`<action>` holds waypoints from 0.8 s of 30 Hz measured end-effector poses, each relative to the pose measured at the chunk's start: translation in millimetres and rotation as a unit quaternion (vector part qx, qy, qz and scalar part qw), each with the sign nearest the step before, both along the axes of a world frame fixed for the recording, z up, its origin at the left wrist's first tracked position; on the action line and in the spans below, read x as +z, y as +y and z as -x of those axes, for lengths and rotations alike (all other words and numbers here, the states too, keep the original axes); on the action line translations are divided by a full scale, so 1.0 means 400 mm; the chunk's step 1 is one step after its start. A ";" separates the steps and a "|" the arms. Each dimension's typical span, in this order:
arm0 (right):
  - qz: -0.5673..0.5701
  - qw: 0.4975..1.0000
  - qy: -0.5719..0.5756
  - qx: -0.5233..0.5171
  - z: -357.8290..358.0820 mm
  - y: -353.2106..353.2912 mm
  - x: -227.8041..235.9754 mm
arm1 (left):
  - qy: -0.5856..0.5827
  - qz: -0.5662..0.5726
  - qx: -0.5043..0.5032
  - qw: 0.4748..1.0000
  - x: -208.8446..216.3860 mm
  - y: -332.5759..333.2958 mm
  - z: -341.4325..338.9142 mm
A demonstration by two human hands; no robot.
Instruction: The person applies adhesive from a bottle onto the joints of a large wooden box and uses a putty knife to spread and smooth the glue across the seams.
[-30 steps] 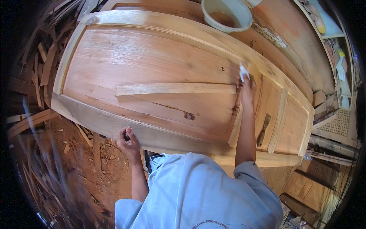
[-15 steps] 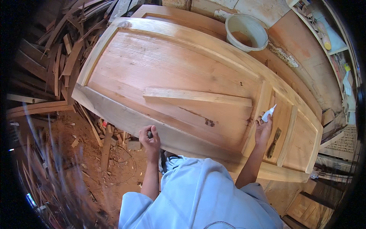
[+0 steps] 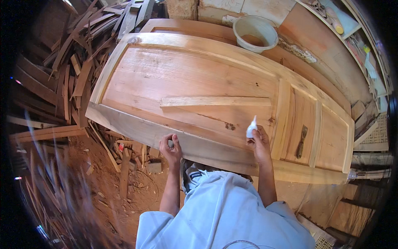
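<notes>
My right hand (image 3: 259,144) grips a small white squeeze bottle (image 3: 251,128) with a pointed nozzle tilted upward. It holds the bottle above the wooden panel door (image 3: 199,74), near its lower crosspiece. My left hand (image 3: 171,148) is over the door's near edge, fingers curled toward the thumb; whatever may be inside them is too small to make out. A loose pale wood strip (image 3: 215,101) lies across the large panel, beyond both hands. To the right of the bottle, a flat-bladed scraper (image 3: 302,142) with a dark handle rests on a smaller panel.
A whitish bucket (image 3: 255,34) with brown residue stands beyond the door, on another wooden piece. Scrap wood (image 3: 78,66) is heaped at the left, beside a reddish dirt floor (image 3: 89,182). Shelves (image 3: 352,33) holding assorted items line the far right.
My right hand has brought the bottle leftward, from above the smaller panel to the large one. The left hand remains curled near the edge. The whole view has shifted slightly.
</notes>
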State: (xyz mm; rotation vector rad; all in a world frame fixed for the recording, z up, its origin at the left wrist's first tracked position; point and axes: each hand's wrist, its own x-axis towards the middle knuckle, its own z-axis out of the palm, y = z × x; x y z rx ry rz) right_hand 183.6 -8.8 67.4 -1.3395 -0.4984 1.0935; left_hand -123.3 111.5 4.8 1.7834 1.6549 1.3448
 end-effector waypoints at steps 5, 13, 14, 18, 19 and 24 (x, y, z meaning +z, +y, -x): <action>0.026 0.992 0.014 0.126 0.080 0.007 0.043 | -0.060 0.063 -0.099 0.991 0.067 -0.053 -0.018; 0.042 0.946 -0.050 0.317 0.180 0.013 0.068 | -0.251 0.363 -0.349 0.827 0.186 -0.136 -0.179; 0.042 0.933 -0.099 0.343 0.169 0.011 0.076 | -0.250 0.366 -0.350 0.825 0.197 -0.145 -0.199; 0.027 0.937 -0.231 0.260 0.093 -0.015 0.113 | -0.304 0.360 -0.351 0.809 0.190 -0.155 -0.227; 0.114 0.910 -0.296 0.268 0.032 -0.035 0.107 | -0.331 0.355 -0.323 0.813 0.189 -0.155 -0.223; 0.340 0.589 -0.730 -0.070 -0.310 -0.291 -0.063 | -0.352 0.323 -0.187 0.858 0.174 -0.108 -0.193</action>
